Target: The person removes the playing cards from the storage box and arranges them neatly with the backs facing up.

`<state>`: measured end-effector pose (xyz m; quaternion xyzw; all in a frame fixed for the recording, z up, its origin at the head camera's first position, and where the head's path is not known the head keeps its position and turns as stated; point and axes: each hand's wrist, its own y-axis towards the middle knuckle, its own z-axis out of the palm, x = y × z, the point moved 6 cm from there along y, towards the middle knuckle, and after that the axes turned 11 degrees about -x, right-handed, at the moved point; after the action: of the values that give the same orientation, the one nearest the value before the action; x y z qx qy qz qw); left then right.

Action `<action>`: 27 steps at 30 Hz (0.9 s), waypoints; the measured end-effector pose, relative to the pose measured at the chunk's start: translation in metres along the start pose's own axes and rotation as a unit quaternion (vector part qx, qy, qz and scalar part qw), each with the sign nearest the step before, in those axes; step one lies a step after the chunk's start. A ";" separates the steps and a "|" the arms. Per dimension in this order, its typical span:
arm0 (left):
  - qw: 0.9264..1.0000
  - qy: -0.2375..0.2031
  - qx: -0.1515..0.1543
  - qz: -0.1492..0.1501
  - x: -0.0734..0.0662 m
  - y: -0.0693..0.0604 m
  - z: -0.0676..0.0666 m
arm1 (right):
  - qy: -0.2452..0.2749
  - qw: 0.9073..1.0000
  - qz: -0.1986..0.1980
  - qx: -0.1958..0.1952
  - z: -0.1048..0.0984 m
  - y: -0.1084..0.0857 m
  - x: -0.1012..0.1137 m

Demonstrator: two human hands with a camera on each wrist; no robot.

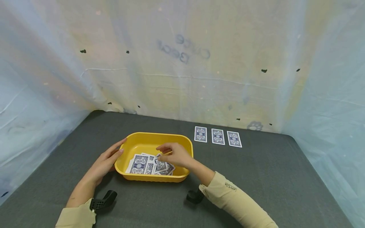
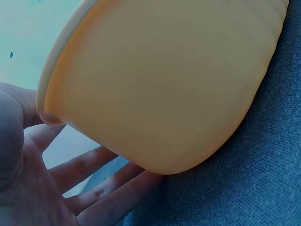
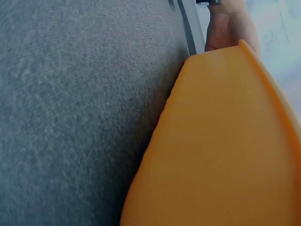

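Note:
A yellow plastic tub [image 1: 159,136] stands on the table in the head view, with several face-down playing cards [image 1: 139,164] overlapping inside it. My left hand [image 1: 105,163] holds the tub's left end. Its thumb is at the rim and its fingers lie along the outer wall, as the left wrist view shows. My right hand [image 1: 178,155] is over the tub, thumb near a tilted card [image 1: 161,165] and the other fingers apart from the thumb. The right wrist view shows the tub's outer wall [image 3: 221,141] but not the right hand's fingers.
Three face-down cards, a left card [image 1: 201,134], a middle card [image 1: 218,136] and a right card [image 1: 234,139], lie in a row behind and right of the tub. Dark grey cloth [image 1: 256,177] covers the table. A pale sheet [image 1: 182,88] hangs along its back and sides.

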<state>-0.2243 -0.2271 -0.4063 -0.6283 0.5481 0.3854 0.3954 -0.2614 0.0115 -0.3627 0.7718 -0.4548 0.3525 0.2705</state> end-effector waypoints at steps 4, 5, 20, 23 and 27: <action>1.000 -0.002 0.001 0.001 -0.001 0.000 0.000 | -0.027 0.999 0.014 0.017 0.007 0.002 -0.002; 1.000 -0.002 0.001 0.001 -0.001 0.000 -0.001 | -0.033 0.999 0.016 0.020 0.009 0.002 -0.002; 1.000 -0.007 0.004 -0.004 -0.001 0.000 -0.001 | -0.148 0.987 -0.025 0.064 0.027 0.008 -0.006; 1.000 -0.005 0.004 -0.004 -0.001 -0.001 0.000 | -0.156 0.986 -0.018 0.058 0.027 0.006 -0.006; 1.000 -0.002 0.004 -0.007 -0.001 -0.001 0.000 | -0.173 0.984 -0.001 0.049 0.026 0.004 -0.006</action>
<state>-0.2235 -0.2271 -0.4052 -0.6301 0.5440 0.3819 0.4016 -0.2598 -0.0064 -0.3827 0.8343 -0.4758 0.2348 0.1498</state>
